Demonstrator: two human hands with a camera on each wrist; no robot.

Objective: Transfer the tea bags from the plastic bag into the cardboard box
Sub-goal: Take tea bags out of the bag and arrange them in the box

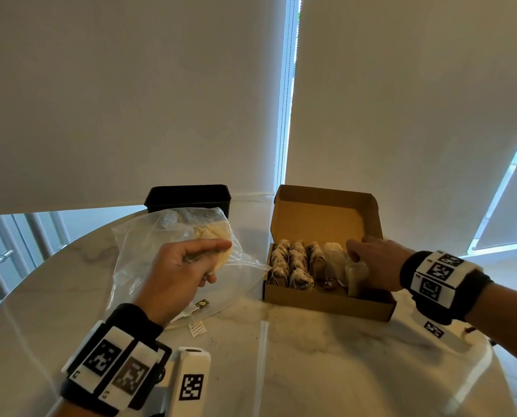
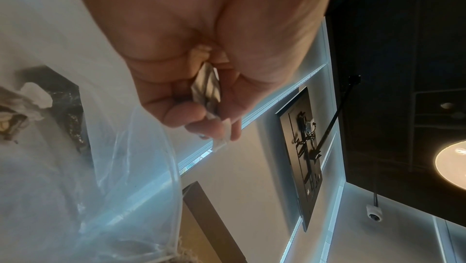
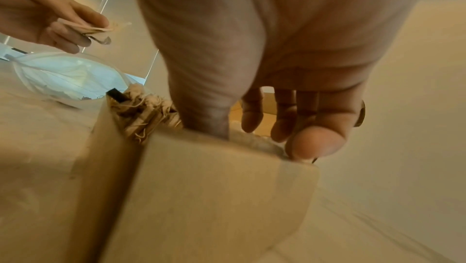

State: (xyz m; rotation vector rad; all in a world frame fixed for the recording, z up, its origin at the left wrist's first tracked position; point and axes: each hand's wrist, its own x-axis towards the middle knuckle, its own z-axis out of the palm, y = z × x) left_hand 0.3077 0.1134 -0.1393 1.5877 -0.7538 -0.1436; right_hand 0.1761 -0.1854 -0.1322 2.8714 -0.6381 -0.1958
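The left hand (image 1: 180, 272) was nearest the head camera, raised above the marble table (image 1: 311, 356), its fingers and thumb curled round a small bunch of tea bags (image 2: 205, 88) — the paper ends stuck out past the fingertips toward the cardboard box (image 1: 326, 305), their long axis running roughly along the fingers. Just under and beyond that grip lay the clear plastic bag (image 1: 149, 236), slack and mouth open, with more pale tea bags bunched at its far end; a loose paper tag (image 1: 197, 328) lay on the table on the wrist side of the hand. Behind the bag stood a black container (image 1: 188, 195), touching or nearly touching it.

To the right of the grip a strip of bare table separated the bag's edge from the box's left wall. The box's lid stood up at the back, leaving the top open. Rows of tea bags (image 1: 290, 263) stood upright in its left part. The right hand (image 1: 371, 260) reached into the right part — fingers loosely bent, thumb against the near wall, tips touching the bags there; whether it pinched one I could not tell.
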